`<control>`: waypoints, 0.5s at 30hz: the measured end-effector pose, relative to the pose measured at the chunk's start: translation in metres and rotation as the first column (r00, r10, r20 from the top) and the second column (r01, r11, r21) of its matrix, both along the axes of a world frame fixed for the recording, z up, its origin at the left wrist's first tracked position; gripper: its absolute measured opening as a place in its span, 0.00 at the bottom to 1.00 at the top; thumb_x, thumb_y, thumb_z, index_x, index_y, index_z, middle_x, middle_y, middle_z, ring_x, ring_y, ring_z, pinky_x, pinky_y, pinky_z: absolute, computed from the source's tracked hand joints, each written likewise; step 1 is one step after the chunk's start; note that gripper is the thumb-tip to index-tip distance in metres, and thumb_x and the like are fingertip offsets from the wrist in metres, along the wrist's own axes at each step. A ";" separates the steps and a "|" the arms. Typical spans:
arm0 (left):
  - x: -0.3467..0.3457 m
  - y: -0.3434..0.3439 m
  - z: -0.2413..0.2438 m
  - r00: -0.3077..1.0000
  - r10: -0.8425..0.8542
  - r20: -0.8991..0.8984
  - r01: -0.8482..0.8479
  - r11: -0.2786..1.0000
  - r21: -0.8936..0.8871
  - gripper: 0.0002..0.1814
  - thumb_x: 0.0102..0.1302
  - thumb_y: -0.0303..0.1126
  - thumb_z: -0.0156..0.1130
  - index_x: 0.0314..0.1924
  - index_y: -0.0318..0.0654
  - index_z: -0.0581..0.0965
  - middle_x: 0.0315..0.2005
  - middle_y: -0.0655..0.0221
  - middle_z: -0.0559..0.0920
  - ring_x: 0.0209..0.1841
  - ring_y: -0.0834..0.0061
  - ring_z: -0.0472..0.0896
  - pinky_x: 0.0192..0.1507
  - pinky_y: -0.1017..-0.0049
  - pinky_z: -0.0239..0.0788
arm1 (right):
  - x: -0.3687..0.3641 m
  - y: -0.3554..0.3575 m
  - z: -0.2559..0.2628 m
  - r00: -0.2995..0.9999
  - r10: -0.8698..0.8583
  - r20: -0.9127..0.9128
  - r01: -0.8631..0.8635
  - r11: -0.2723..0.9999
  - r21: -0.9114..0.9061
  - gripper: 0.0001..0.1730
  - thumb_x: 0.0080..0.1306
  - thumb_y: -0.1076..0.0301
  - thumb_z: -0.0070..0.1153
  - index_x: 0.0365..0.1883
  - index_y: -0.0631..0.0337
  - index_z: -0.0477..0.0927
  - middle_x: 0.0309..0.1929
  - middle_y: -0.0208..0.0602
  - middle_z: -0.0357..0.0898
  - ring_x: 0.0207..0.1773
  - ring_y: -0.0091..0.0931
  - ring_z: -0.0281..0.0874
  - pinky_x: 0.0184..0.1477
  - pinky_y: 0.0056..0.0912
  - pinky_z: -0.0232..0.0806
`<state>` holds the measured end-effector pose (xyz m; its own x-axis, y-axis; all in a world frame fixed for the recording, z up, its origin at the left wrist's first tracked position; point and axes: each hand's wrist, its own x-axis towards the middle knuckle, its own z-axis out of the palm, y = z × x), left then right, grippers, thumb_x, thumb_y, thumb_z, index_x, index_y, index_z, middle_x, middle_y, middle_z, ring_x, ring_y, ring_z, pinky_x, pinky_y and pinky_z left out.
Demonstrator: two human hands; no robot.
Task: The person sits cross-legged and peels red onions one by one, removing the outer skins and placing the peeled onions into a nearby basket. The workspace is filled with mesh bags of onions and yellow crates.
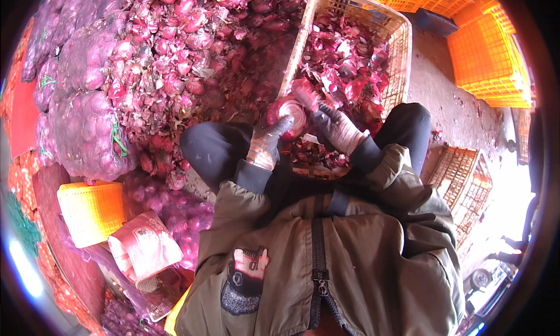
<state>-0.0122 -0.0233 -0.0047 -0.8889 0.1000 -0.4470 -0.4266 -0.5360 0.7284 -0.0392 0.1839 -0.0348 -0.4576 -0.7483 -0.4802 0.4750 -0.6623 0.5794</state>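
My left hand (265, 141), in a striped knit glove with a dark palm, holds a large red onion (286, 115). A cut face with pale rings is turned up, and my thumb presses on its edge. Close by on the right, my right hand (339, 126) wears a matching glove. From its fingers juts a blurred pinkish thing (306, 95); whether it is a blade or a piece of onion skin cannot be told. Both hands are over the near end of a worn plastic crate (399, 52), which stands between my knees and holds loose red onion skins (345, 65).
A heap of red onions (175, 52) spreads left of the crate. Purple mesh sacks of onions (83, 130) are stacked beyond. A yellow basket (92, 209) and a pink printed bag (146, 244) lie lower left. Orange crates (488, 60) and a pale crate (459, 178) stand right.
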 end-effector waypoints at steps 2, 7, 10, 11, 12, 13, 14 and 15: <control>0.002 -0.004 0.005 1.000 -0.008 -0.017 0.008 1.000 0.013 0.28 0.48 0.31 0.70 0.50 0.32 0.72 0.42 0.66 0.77 0.44 0.74 0.76 0.47 0.75 0.69 | -0.007 0.029 0.000 0.840 -0.165 0.517 0.375 0.864 -0.335 0.12 0.64 0.72 0.41 0.45 0.61 0.72 0.46 0.35 0.70 0.48 0.29 0.66 0.54 0.31 0.60; 0.006 -0.007 0.006 0.989 0.010 -0.148 -0.062 0.935 -0.350 0.27 0.47 0.33 0.71 0.47 0.34 0.73 0.39 0.69 0.78 0.40 0.76 0.76 0.44 0.77 0.71 | 0.000 0.042 0.029 0.247 0.239 0.939 0.887 0.334 -0.318 0.23 0.62 0.70 0.40 0.57 0.59 0.63 0.57 0.43 0.65 0.58 0.40 0.63 0.60 0.46 0.58; 0.002 -0.004 0.021 0.978 -0.125 -0.167 0.036 0.891 -0.452 0.26 0.46 0.34 0.72 0.46 0.36 0.74 0.37 0.70 0.79 0.38 0.77 0.77 0.43 0.77 0.70 | 0.019 0.025 0.071 -0.080 0.646 0.759 0.995 0.006 0.100 0.33 0.61 0.66 0.46 0.65 0.57 0.52 0.50 0.50 0.70 0.50 0.44 0.70 0.48 0.47 0.65; 0.002 -0.003 0.023 0.975 -0.151 -0.163 0.065 0.897 -0.438 0.26 0.45 0.34 0.72 0.46 0.37 0.74 0.37 0.70 0.80 0.38 0.77 0.77 0.43 0.77 0.70 | 0.021 0.020 0.077 -0.206 0.914 0.350 0.746 -0.085 0.660 0.37 0.61 0.64 0.49 0.67 0.56 0.48 0.43 0.51 0.75 0.42 0.44 0.75 0.40 0.45 0.69; -0.002 -0.004 0.017 0.960 -0.211 -0.183 0.085 0.845 -0.527 0.26 0.46 0.35 0.72 0.45 0.37 0.74 0.37 0.69 0.80 0.38 0.77 0.78 0.42 0.76 0.69 | 0.020 0.012 0.072 -0.212 0.959 0.191 0.889 0.108 0.446 0.43 0.60 0.60 0.53 0.67 0.54 0.43 0.27 0.50 0.76 0.27 0.44 0.75 0.27 0.44 0.67; -0.004 -0.004 0.014 0.944 -0.285 -0.167 0.143 0.808 -0.572 0.25 0.46 0.35 0.72 0.45 0.37 0.74 0.37 0.69 0.80 0.38 0.77 0.78 0.42 0.76 0.69 | 0.020 0.006 0.077 -0.241 0.954 0.179 0.917 0.164 0.363 0.41 0.61 0.60 0.51 0.68 0.53 0.43 0.22 0.49 0.74 0.23 0.43 0.74 0.25 0.43 0.66; -0.006 -0.004 0.013 0.922 -0.357 -0.148 0.198 0.765 -0.614 0.25 0.47 0.35 0.71 0.45 0.37 0.74 0.36 0.69 0.81 0.38 0.76 0.78 0.42 0.76 0.69 | 0.020 -0.001 0.073 -0.223 0.941 0.255 0.940 0.138 0.311 0.41 0.62 0.60 0.50 0.68 0.53 0.43 0.21 0.49 0.73 0.22 0.43 0.73 0.24 0.43 0.65; -0.007 -0.004 0.018 0.898 -0.421 -0.124 0.244 0.714 -0.656 0.24 0.47 0.35 0.71 0.45 0.36 0.74 0.36 0.68 0.81 0.38 0.76 0.78 0.42 0.75 0.69 | 0.018 -0.007 0.068 -0.205 0.923 0.325 0.959 0.123 0.256 0.40 0.62 0.60 0.49 0.68 0.53 0.43 0.20 0.48 0.72 0.20 0.42 0.72 0.23 0.42 0.64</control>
